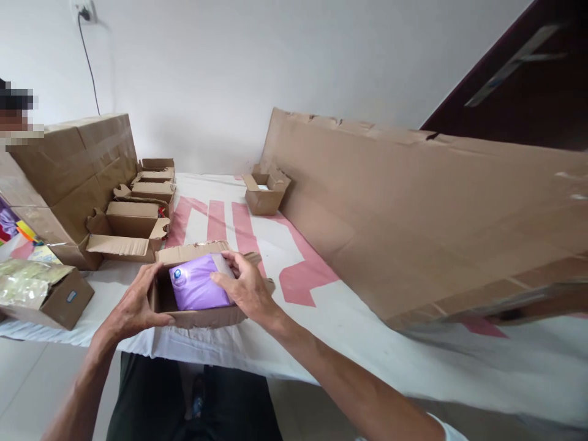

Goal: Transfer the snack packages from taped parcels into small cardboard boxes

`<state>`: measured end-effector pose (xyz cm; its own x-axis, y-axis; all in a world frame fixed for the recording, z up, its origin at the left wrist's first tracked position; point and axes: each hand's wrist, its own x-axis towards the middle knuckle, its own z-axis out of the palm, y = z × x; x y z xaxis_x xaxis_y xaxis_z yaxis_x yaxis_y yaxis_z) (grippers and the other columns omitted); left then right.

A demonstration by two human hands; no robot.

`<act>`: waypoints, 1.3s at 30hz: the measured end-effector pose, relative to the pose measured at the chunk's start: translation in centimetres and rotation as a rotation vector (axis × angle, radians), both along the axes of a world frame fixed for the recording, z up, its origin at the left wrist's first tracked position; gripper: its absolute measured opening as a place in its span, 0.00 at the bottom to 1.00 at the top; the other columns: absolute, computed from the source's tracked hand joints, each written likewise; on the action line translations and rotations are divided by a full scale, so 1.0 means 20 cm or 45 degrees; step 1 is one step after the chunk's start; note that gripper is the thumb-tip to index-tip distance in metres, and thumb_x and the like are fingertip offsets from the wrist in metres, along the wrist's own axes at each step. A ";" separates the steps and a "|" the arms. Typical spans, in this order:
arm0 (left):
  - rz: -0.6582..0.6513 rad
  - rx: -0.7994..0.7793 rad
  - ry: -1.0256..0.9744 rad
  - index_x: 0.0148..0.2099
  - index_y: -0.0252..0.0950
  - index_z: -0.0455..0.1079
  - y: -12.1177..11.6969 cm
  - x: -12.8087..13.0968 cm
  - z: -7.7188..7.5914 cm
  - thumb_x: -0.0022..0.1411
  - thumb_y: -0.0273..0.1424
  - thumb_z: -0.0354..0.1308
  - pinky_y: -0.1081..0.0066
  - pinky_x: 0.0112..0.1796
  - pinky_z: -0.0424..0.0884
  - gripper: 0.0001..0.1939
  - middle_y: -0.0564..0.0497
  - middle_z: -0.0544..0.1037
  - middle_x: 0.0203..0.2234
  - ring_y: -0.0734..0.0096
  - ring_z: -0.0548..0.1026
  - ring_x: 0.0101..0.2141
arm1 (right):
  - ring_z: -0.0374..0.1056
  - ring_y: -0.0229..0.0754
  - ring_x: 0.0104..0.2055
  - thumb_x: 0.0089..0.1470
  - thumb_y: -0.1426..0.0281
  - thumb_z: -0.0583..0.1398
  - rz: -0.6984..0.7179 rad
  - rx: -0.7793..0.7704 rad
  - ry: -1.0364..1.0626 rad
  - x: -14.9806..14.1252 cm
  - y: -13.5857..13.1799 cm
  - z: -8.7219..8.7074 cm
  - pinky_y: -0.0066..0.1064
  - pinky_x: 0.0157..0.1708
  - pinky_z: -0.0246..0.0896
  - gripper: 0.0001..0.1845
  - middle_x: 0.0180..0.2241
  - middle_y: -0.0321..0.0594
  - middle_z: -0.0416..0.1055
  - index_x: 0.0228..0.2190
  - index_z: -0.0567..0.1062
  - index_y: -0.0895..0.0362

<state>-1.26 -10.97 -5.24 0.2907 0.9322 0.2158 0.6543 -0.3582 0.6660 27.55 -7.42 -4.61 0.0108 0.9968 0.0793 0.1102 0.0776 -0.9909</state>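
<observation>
Step in hand, as it reads: packing, the purple packet [198, 286] going into the small open carton [202, 317] at the near edge of the worktop [321, 306]

Right hand [245, 288] lies on top of the packet, fingers spread flat over its right half, pressing rather than pinching; grip is open-palmed, not closed around anything. Left hand [133, 309] cups the carton's left wall, thumb near the rim, bracing it; a loose hold on the cardboard, not a tight clamp

Packet sits mostly inside the carton, tilted, its far-left corner with the round blue logo riding above the rim. Carton flaps stand open, far flap [190, 251] folded back

Next move probably calls for:
- pushing the raised corner down so the packet lies flat below the rim
- keeping the left hand on the wall so the carton does not slide on the white and red sheet [294, 269]
- clearing both hands before the flaps fold in

Risk, judged: soft packet may bulge and block the flaps; thin cardboard wall may buckle under side pressure

Around it: row of more small open cartons [138, 214] far left, one lone open carton [265, 191] far centre, big taped box [78, 165] at left, carton of pale green packs [41, 291] near left, long flat cardboard sheet [427, 214] leaning across the right side. Another person is partly visible at the far left edge, no hands in view
</observation>
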 end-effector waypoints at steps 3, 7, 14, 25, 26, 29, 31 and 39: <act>0.006 -0.051 0.049 0.78 0.43 0.61 0.01 -0.05 -0.01 0.50 0.41 0.81 0.40 0.70 0.67 0.58 0.38 0.71 0.69 0.35 0.69 0.70 | 0.79 0.55 0.54 0.43 0.56 0.74 0.045 -0.005 0.234 0.02 -0.01 0.02 0.44 0.56 0.74 0.33 0.51 0.45 0.84 0.51 0.79 0.52; 0.047 -0.124 0.147 0.78 0.43 0.63 0.01 -0.13 0.01 0.49 0.47 0.81 0.33 0.70 0.65 0.59 0.34 0.67 0.74 0.29 0.66 0.73 | 0.79 0.55 0.55 0.45 0.55 0.72 0.121 0.000 0.546 0.02 0.00 0.04 0.42 0.54 0.74 0.33 0.52 0.45 0.84 0.52 0.77 0.53; 0.056 -0.004 -0.328 0.76 0.45 0.70 0.01 -0.04 0.20 0.65 0.53 0.73 0.36 0.67 0.71 0.43 0.37 0.74 0.71 0.33 0.72 0.69 | 0.79 0.54 0.53 0.49 0.56 0.70 0.244 0.072 0.765 -0.08 0.08 0.09 0.43 0.54 0.74 0.30 0.49 0.43 0.83 0.51 0.74 0.52; -0.150 -0.106 -0.942 0.79 0.43 0.63 0.35 0.12 0.24 0.58 0.40 0.80 0.48 0.65 0.73 0.52 0.39 0.76 0.70 0.39 0.75 0.67 | 0.68 0.53 0.70 0.61 0.51 0.64 0.305 0.418 0.313 -0.19 0.36 0.13 0.43 0.71 0.62 0.33 0.64 0.42 0.78 0.63 0.76 0.50; -0.138 -0.111 -0.948 0.79 0.43 0.64 0.38 0.10 0.23 0.56 0.39 0.81 0.48 0.64 0.74 0.52 0.39 0.76 0.69 0.39 0.75 0.66 | 0.67 0.52 0.71 0.61 0.52 0.64 0.307 0.424 0.280 -0.19 0.39 0.12 0.43 0.73 0.59 0.32 0.66 0.42 0.77 0.63 0.76 0.50; -0.120 -0.153 -0.964 0.77 0.44 0.66 0.45 0.07 0.18 0.54 0.35 0.80 0.51 0.60 0.76 0.51 0.39 0.79 0.67 0.39 0.76 0.65 | 0.68 0.51 0.71 0.62 0.52 0.63 0.320 0.383 0.242 -0.21 0.45 0.07 0.43 0.74 0.57 0.32 0.67 0.41 0.76 0.64 0.77 0.50; -0.142 -0.200 -0.976 0.77 0.43 0.66 0.48 0.06 0.15 0.55 0.33 0.79 0.56 0.54 0.79 0.51 0.39 0.80 0.65 0.41 0.77 0.63 | 0.70 0.52 0.69 0.62 0.51 0.62 0.337 0.354 0.250 -0.22 0.47 0.03 0.43 0.73 0.59 0.33 0.66 0.42 0.77 0.64 0.77 0.50; -0.137 -0.306 -0.990 0.78 0.40 0.64 0.50 0.07 0.09 0.54 0.36 0.80 0.64 0.44 0.79 0.53 0.37 0.83 0.62 0.43 0.82 0.57 | 0.69 0.54 0.70 0.59 0.51 0.64 0.343 0.311 0.271 -0.23 0.49 -0.02 0.44 0.71 0.61 0.35 0.65 0.43 0.78 0.64 0.78 0.52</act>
<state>0.05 -1.01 -3.48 0.2303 0.9542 0.1907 -0.0559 -0.1827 0.9816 23.02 2.30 -4.93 -0.2057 0.9186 0.3374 -0.1510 0.3108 -0.9384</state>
